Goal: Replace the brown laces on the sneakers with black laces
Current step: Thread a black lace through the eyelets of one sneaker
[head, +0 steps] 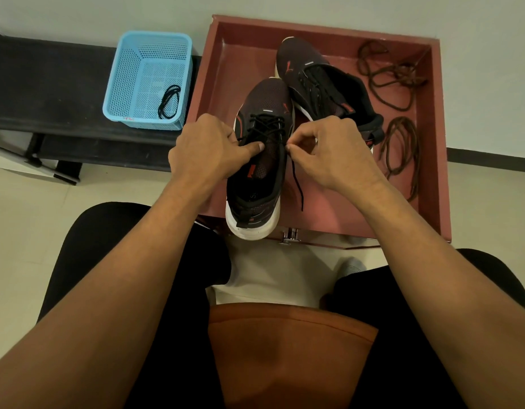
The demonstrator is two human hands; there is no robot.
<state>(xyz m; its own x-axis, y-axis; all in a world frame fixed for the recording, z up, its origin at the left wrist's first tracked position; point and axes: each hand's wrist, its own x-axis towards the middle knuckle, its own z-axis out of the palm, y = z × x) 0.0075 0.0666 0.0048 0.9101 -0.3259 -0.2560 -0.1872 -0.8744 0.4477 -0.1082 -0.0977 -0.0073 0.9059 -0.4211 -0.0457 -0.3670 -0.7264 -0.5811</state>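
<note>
Two dark sneakers with white soles stand in a red-brown tray (432, 143). The near sneaker (257, 178) carries a black lace (265, 125) threaded through its lower eyelets. My left hand (205, 146) grips the shoe's left side, its thumb pressing on the tongue. My right hand (329, 149) pinches the black lace at the shoe's right edge; the loose end hangs down beside the shoe. The far sneaker (320, 81) lies behind, laced in black. Two brown laces lie loose in the tray, one at the back right (385, 75), one at the right (402, 152).
A blue perforated basket (131, 84) stands on a dark bench (49, 84) to the left, with a coiled black lace (169, 102) inside. My knees in black trousers frame an orange seat (290, 349) below. Pale floor tiles surround the tray.
</note>
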